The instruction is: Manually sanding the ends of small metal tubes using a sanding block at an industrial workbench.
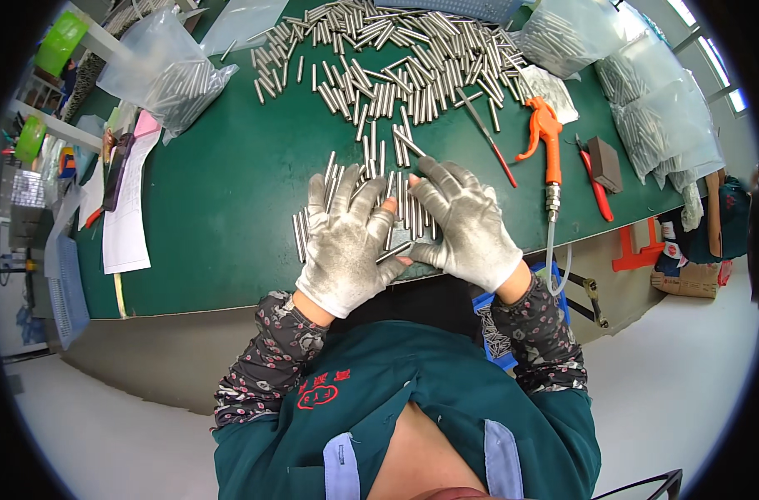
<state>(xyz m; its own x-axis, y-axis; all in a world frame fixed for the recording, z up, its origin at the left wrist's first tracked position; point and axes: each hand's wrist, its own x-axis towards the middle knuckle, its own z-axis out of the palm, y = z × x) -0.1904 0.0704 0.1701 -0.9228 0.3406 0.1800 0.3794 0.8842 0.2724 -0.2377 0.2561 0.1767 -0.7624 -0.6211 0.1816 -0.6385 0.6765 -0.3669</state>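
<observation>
Smooth metal pins (402,193) lie in a loose row on the green table near its front edge, between and under my hands. My left hand (346,242), in a grey-smudged white glove with bare fingertips showing, rests over the pins with its fingers spread. My right hand (467,221), gloved the same way, leans on the right side of the row, fingers also apart. One slanted pin (394,252) lies near both thumbs. Whether any pin is gripped under the palms is hidden. Farther back spreads a large pile of similar pins (429,62).
Right of the pile lie a thin red-handled tool (500,158), an orange air gun (546,137) with hose, red-handled pliers (598,187) and a brown block (604,165). Bags of pins (654,100) stand at the right, another bag (179,87) at the left. Below sits a blue bin (506,360).
</observation>
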